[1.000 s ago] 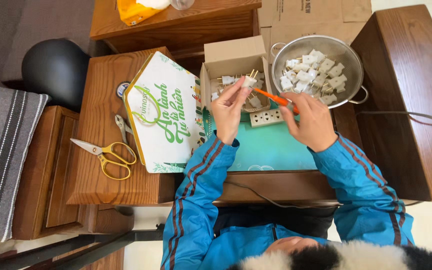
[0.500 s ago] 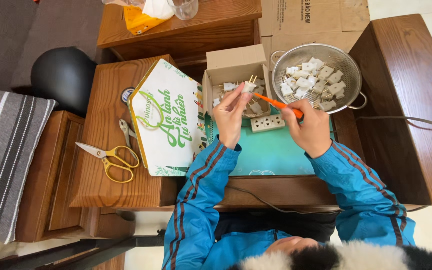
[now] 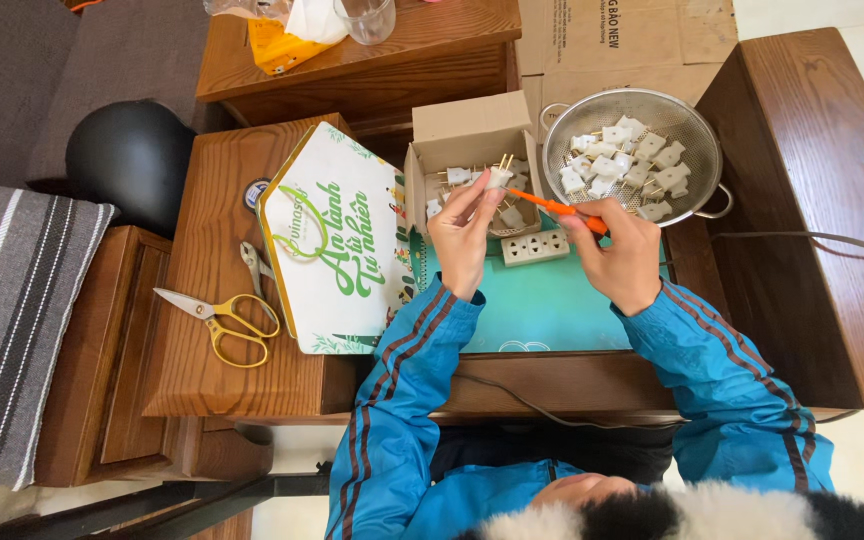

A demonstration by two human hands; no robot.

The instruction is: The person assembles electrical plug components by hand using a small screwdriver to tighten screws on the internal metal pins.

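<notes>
My left hand (image 3: 464, 232) pinches a small white two-pin plug (image 3: 498, 177) and holds it up over an open cardboard box (image 3: 457, 128) that contains several more white plugs. My right hand (image 3: 624, 252) grips an orange-handled screwdriver (image 3: 558, 209) whose tip points left at the held plug. A white multi-socket block (image 3: 535, 246) lies on the teal mat (image 3: 542, 305) just below the two hands. A metal colander (image 3: 628, 103) with several white plugs stands behind my right hand.
A house-shaped white and green box lid (image 3: 337, 245) lies to the left of my left hand. Yellow-handled scissors (image 3: 220, 316) and small pliers (image 3: 255, 266) rest on the wooden stand. A black helmet (image 3: 130, 160), striped cushion (image 3: 7, 320) and dark cable (image 3: 812, 240) lie around.
Both hands keep the plug and screwdriver together over the cardboard box with only a slight shift; the camera view has drifted a little.
</notes>
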